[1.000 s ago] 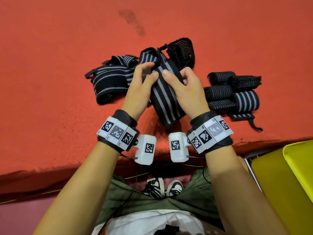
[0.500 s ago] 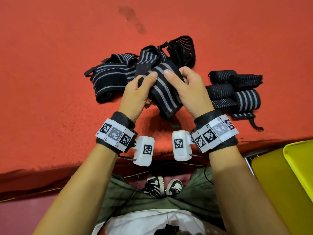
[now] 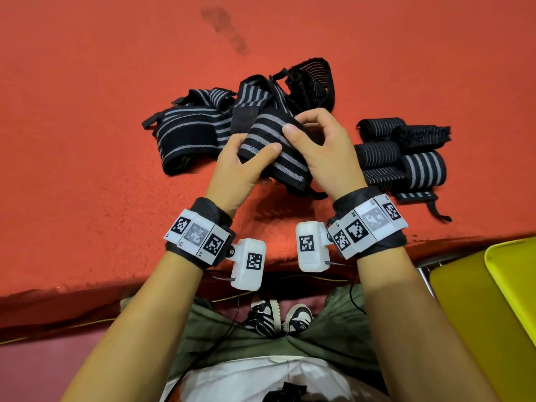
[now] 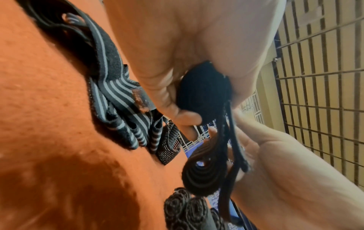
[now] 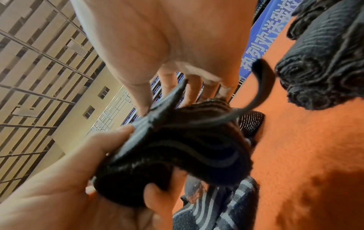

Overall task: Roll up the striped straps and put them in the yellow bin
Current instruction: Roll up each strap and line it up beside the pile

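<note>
Both hands hold one black strap with grey stripes point(image 3: 269, 146) just above the red surface. My left hand point(image 3: 240, 161) grips its left end, thumb laid across the stripes. My right hand point(image 3: 322, 152) pinches the right side, thumb on top and fingers curled behind. The strap point(image 4: 204, 95) is partly coiled; the left wrist view shows its spiral end, and in the right wrist view the strap point(image 5: 177, 152) is bunched between both hands. A heap of loose striped straps point(image 3: 188, 134) lies behind and to the left. Several rolled straps point(image 3: 406, 161) lie to the right. The yellow bin point(image 3: 510, 285) stands at the lower right.
The red felt-covered table point(image 3: 87, 140) ends in a front edge just under my wrists. A dark stain point(image 3: 226, 30) marks the cloth at the back. My legs and shoes point(image 3: 278, 317) show below the table edge.
The strap's hanging tail has been drawn up and wound shorter between the hands. Both hands shifted slightly back toward me and tilted the strap more crosswise.
</note>
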The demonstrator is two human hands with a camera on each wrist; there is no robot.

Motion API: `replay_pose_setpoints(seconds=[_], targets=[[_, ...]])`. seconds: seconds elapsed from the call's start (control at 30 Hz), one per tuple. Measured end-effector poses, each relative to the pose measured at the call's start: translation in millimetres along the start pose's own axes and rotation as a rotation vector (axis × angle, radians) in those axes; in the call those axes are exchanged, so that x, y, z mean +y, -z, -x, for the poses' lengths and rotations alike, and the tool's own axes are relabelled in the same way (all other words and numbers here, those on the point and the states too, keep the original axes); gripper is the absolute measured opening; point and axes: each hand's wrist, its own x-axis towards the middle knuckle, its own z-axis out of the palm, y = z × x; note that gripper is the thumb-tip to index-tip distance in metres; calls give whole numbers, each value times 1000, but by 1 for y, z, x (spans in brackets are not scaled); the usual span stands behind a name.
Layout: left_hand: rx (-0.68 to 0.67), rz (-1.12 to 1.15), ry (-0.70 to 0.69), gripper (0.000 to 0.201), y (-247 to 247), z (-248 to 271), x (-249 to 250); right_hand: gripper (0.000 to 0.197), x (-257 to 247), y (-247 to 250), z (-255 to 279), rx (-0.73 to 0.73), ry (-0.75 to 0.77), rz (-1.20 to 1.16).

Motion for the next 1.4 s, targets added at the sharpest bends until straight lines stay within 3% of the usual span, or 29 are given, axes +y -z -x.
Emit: replay_pose_setpoints(seconds=[0.03,0.17,0.27,0.4,0.53,0.77,1.03,1.2,1.4], targets=[[12,17,1,43,1,0,-1,6,1,0,-1,11,-2,5],[44,-12,-22,43,4,-3,-1,49,-6,-1,-1,6,-15,-59],[61,-24,-41,42,5,-5,-1,55,-9,-2,0,4,-21,-82],[79,-9,-62,49,7,-7,-1,52,-12,3,1,15,-57,-152],[99,51,-69,53,9,-10,2,50,-12,6,1,-11,5,-122],[93,58,-68,55,9,-11,5,19,-9,0,-1,-64,34,-59],[56,26,-100,55,2,-10,5,17,-6,-3,-7,-26,-2,2],[51,34,-96,52,2,-11,6,30,-4,-2,-5,-12,-37,-31],[55,49,-100,44,2,-10,4,20,-5,-1,-7,-2,-5,31]])
